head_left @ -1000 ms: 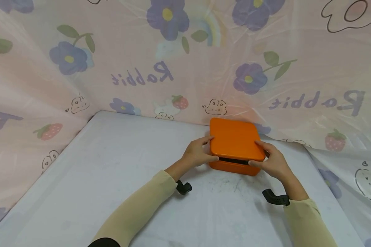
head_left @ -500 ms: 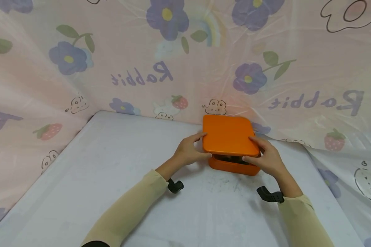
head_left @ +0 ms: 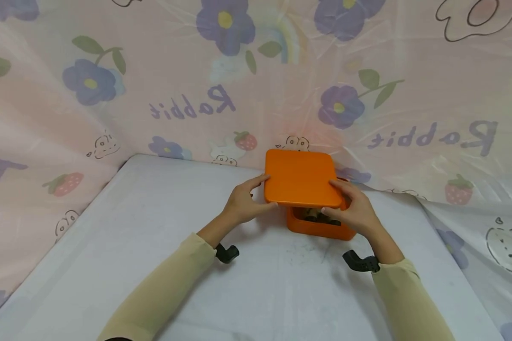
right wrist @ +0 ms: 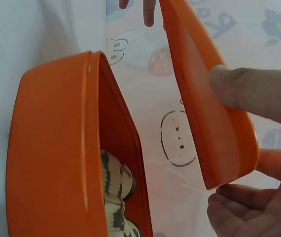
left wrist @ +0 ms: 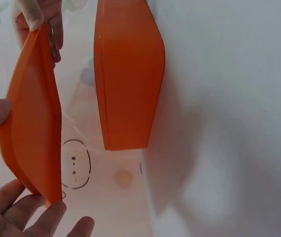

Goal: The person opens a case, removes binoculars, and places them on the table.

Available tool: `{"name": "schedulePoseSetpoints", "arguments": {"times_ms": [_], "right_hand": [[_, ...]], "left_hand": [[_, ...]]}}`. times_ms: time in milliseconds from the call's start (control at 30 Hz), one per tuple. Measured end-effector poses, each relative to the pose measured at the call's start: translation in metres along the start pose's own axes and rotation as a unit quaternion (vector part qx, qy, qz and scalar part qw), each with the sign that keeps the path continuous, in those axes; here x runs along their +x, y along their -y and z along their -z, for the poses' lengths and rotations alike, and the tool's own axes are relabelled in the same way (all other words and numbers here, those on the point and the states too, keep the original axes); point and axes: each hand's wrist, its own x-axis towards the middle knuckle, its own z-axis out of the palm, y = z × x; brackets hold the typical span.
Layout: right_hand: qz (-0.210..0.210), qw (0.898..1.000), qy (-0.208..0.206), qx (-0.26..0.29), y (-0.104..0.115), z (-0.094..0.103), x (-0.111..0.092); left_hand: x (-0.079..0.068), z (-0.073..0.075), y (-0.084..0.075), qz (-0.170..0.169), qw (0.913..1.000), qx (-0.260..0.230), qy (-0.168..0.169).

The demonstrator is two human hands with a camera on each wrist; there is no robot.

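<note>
An orange lid (head_left: 300, 177) hangs above an orange box (head_left: 320, 229), shifted to its left. My left hand (head_left: 243, 203) grips the lid's left side, thumb at the front edge and fingers along the side. On the lid's right side, my right hand (head_left: 356, 210) holds it the same way. In both wrist views the lid (left wrist: 34, 113) is well apart from the box (left wrist: 128, 79). Inside the box, the right wrist view shows rounded cream items with dark green patches (right wrist: 115, 192), partly hidden by the box wall; their kind is unclear.
The box stands on a white table (head_left: 153, 227) near its back edge. Behind it hangs a pink curtain (head_left: 264, 85) printed with flowers and rabbits, which also runs along the left and right sides. Each wrist wears a black strap mount (head_left: 360, 261).
Both hands have lifted the lid off the box and carried it up and to the left. The box has stayed in place, and its contents have come into view.
</note>
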Motion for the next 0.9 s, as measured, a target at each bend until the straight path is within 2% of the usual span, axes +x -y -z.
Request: {"name": "schedulePoseSetpoints", "arguments": {"times_ms": [267,667,900], "right_hand": [[0.023,0.999,0.007,0.048,0.013,-0.007,0.005],[0.048,0.998,0.012,0.047,0.018,-0.018,0.012],[0.035,0.998,0.006,0.054,0.032,-0.028,0.021]], "left_hand": [[-0.004,0.012,0.008,0.005,0.9999,-0.008,-0.003],[-0.011,0.031,0.017,-0.003,0.9999,-0.015,-0.001],[-0.013,0.049,0.020,-0.002,0.9996,-0.025,-0.015]]}}
